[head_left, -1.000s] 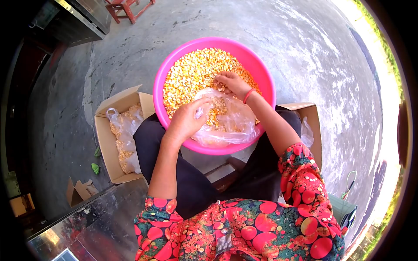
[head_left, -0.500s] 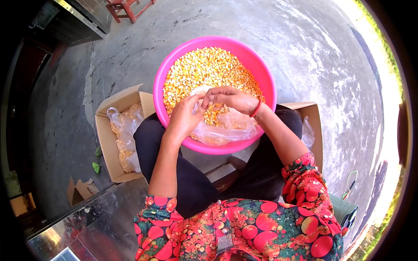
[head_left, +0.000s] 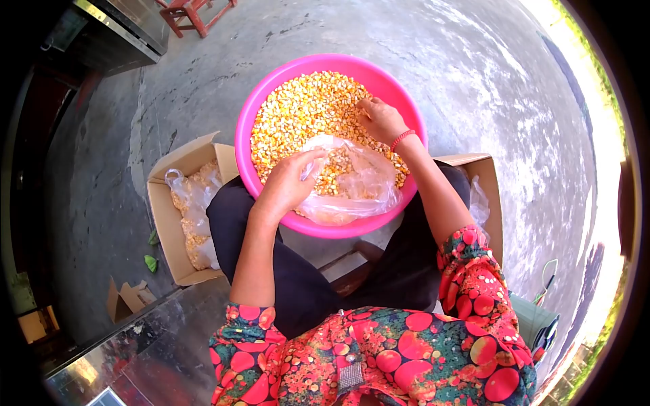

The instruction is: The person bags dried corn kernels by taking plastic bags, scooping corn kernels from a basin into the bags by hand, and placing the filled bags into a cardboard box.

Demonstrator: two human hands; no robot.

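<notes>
A pink basin (head_left: pixel 247 166) full of yellow and white corn kernels (head_left: pixel 298 108) rests over my lap. Inside it, at the near side, lies a clear plastic bag (head_left: pixel 369 193) with its mouth open and some kernels in it. My left hand (head_left: pixel 291 181) is closed on the bag's left edge. At the upper right of the kernels is my right hand (head_left: pixel 382 122), with a red bracelet on the wrist; its fingers are bent down at the corn and their tips are partly hidden, so what they hold cannot be made out.
On the left stands a cardboard box (head_left: pixel 162 227) holding plastic bags and kernels. Another cardboard box (head_left: pixel 493 203) with a plastic bag is on the right. A red stool (head_left: pixel 196 17) is at the top left. A small cardboard piece (head_left: pixel 125 300) lies at the lower left.
My right hand went from the corn to the bag beside my left hand, then back out to the upper right of the corn. My left hand has stayed at the bag's edge.
</notes>
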